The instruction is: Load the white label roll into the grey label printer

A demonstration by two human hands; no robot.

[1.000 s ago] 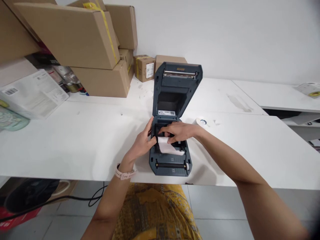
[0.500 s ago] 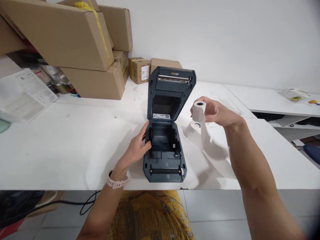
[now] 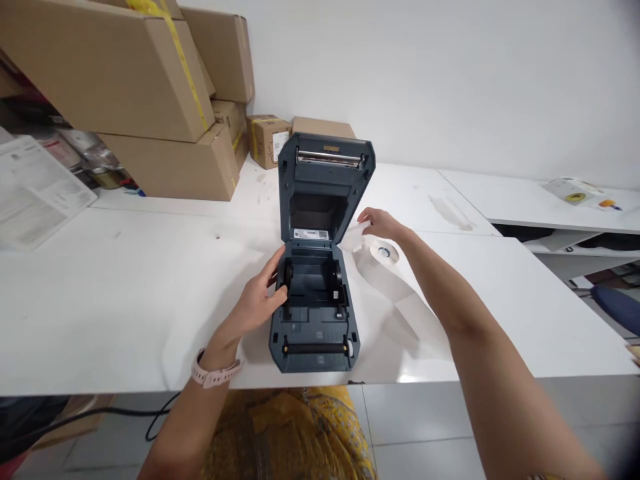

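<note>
A dark grey label printer (image 3: pixel 314 320) stands on the white table with its lid (image 3: pixel 327 180) raised, and its roll bay holds no roll. My left hand (image 3: pixel 257 299) grips the printer's left side, thumb over the rim and fingers along the outer wall. Beyond the printer's right side, my right hand (image 3: pixel 381 223) has its fingers closed round a small white paper roll (image 3: pixel 356 235), low by the table and partly hidden. A larger white label roll (image 3: pixel 384 252) lies flat just below that hand. A loose strip of white paper (image 3: pixel 407 303) runs across the table toward the front right.
Cardboard boxes (image 3: pixel 165 163) are stacked at the back left, with smaller ones (image 3: pixel 267 141) against the wall. Printed sheets in plastic (image 3: pixel 40 187) lie at the far left. On the right, a tape roll (image 3: pixel 575 197) rests on another white table.
My right hand has lowered the small roll and moved it left, down beside the printer's hinge. My left hand keeps its grip on the printer. The view has shifted slightly.
</note>
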